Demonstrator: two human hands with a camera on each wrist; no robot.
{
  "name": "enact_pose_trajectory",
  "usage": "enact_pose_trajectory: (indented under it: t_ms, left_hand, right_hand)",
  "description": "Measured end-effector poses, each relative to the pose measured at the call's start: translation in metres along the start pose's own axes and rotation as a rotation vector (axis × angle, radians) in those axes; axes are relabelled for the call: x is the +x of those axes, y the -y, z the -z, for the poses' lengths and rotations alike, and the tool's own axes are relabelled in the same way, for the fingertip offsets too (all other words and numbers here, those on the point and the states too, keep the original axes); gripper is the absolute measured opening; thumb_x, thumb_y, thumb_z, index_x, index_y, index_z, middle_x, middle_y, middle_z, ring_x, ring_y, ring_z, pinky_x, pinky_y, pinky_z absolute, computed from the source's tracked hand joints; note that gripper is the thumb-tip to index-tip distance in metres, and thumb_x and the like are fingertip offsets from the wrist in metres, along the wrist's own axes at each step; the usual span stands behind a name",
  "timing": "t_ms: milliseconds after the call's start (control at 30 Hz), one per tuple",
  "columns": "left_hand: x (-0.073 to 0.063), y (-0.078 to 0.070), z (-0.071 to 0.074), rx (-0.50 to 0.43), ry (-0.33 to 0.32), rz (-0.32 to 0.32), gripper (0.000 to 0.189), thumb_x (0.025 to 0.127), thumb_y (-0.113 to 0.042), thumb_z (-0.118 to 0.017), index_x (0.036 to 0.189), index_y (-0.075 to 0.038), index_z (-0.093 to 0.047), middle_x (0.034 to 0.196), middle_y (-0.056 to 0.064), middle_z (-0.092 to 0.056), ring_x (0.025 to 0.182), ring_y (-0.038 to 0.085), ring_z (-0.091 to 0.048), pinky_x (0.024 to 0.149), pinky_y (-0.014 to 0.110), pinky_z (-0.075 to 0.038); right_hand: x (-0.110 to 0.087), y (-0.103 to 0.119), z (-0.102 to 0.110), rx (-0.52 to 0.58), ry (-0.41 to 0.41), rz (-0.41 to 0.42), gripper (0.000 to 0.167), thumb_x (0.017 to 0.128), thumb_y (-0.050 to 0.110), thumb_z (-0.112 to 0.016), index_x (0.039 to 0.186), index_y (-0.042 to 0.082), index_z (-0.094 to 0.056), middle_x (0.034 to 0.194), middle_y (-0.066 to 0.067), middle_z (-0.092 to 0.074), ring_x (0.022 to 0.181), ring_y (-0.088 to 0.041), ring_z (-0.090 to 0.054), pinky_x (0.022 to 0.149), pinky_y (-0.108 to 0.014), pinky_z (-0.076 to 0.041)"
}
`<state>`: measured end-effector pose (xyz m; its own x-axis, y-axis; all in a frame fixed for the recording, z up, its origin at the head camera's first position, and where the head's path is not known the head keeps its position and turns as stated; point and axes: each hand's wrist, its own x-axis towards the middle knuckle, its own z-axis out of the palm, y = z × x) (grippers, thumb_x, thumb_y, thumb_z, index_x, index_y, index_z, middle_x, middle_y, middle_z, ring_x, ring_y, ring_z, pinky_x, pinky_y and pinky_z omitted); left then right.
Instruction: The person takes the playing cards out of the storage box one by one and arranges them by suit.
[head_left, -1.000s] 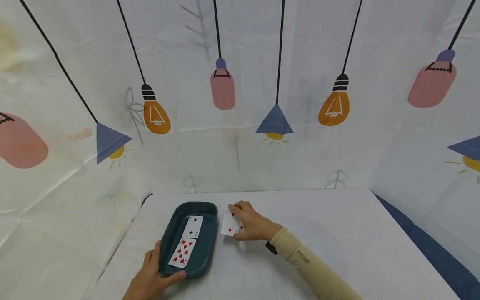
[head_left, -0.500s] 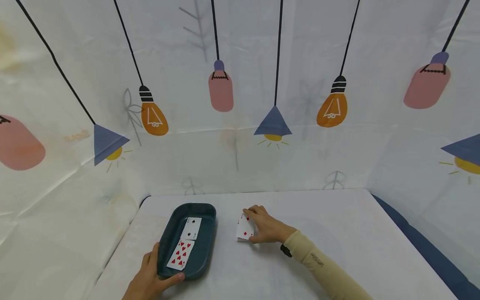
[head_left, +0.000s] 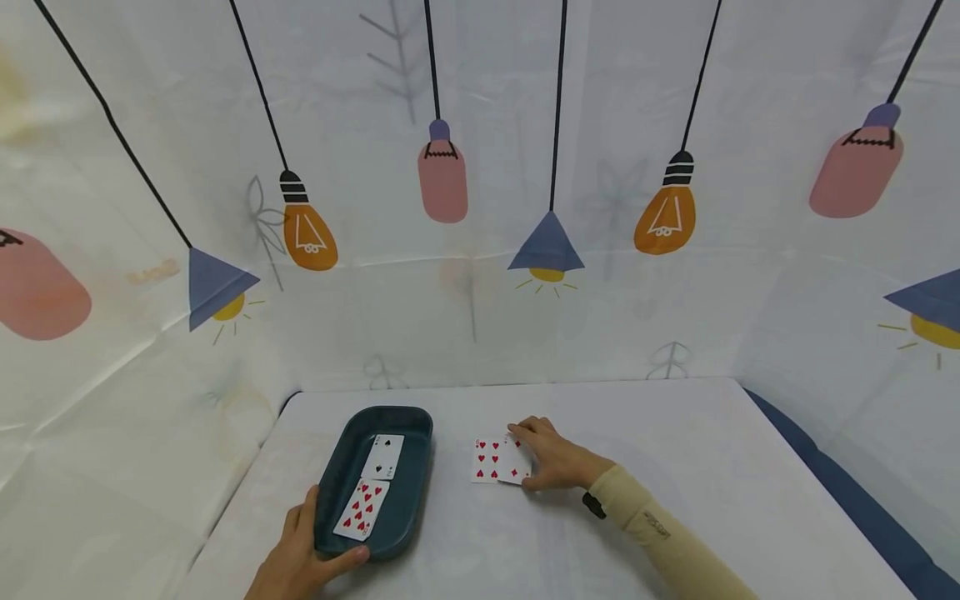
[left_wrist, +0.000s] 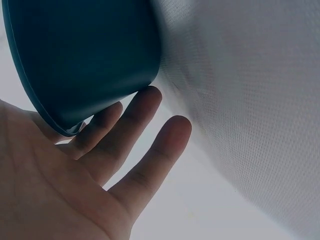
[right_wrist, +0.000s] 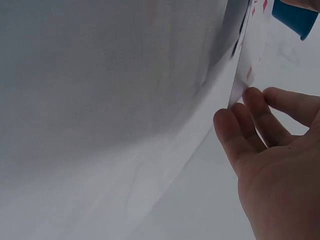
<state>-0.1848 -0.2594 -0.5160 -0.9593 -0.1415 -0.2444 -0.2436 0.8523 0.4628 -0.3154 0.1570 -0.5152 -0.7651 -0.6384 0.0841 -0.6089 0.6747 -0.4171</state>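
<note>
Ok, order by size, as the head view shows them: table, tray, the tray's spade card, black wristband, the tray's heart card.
Largest to smallest:
1. Table
2. Tray
3. Heart card and spade card, unranked: the heart one lies nearer the camera
4. Black wristband

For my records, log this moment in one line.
left hand: holds tray; right hand: pinches diamond card; heart card: partly covered by diamond card; inside tray: spade card, second heart card

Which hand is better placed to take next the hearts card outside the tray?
Probably the right hand: it pinches the diamonds card, which partly covers that hearts card in the head view. The left hand holds the tray, farther away.
</note>
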Motion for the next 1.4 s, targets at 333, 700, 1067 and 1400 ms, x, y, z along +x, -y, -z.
enact_pose_trajectory:
  t_ms: [333, 700, 1067, 1400]
  left_hand:
    - [-0.002, 0.0, 0.001, -0.006, -0.016, -0.024, 0.138, 0.069, -0.075, -0.077, 0.157, 0.004, -0.005, 0.144, 0.035, -0.029, 0.105, 0.043, -0.055, 0.089, 0.064, -0.049]
    - [-0.002, -0.001, 0.001, -0.016, -0.006, -0.012, 0.139, 0.069, -0.075, -0.077, 0.157, 0.003, -0.004, 0.144, 0.035, -0.028, 0.105, 0.044, -0.055, 0.091, 0.065, -0.048]
    - [-0.002, -0.003, 0.0, -0.011, -0.011, -0.011, 0.14, 0.068, -0.076, -0.078, 0.157, 0.003, -0.004, 0.144, 0.035, -0.027, 0.104, 0.044, -0.054, 0.09, 0.065, -0.048]
    - [-0.003, -0.003, 0.0, -0.009, -0.019, -0.014, 0.141, 0.067, -0.076, -0.078, 0.157, 0.003, -0.004, 0.143, 0.035, -0.028, 0.103, 0.043, -0.055, 0.09, 0.064, -0.049]
  right_hand:
    - [-0.009, -0.01, 0.007, -0.021, 0.061, -0.026, 0.084, 0.079, 0.021, -0.082, 0.151, 0.0, -0.043, 0.141, -0.009, -0.046, 0.129, -0.027, -0.041, 0.102, -0.044, -0.047]
    - [-0.012, -0.021, 0.01, -0.008, 0.11, -0.066, 0.086, 0.078, 0.022, -0.085, 0.151, 0.003, -0.044, 0.144, -0.012, -0.045, 0.131, -0.03, -0.041, 0.103, -0.048, -0.045]
    - [-0.014, -0.025, 0.01, 0.041, 0.112, -0.09, 0.087, 0.078, 0.022, -0.086, 0.151, 0.003, -0.044, 0.143, -0.012, -0.046, 0.13, -0.03, -0.043, 0.104, -0.051, -0.044]
    - [-0.01, -0.029, 0.01, 0.071, 0.065, -0.048, 0.085, 0.081, 0.03, -0.082, 0.151, 0.001, -0.043, 0.142, -0.013, -0.047, 0.13, -0.03, -0.043, 0.105, -0.051, -0.042]
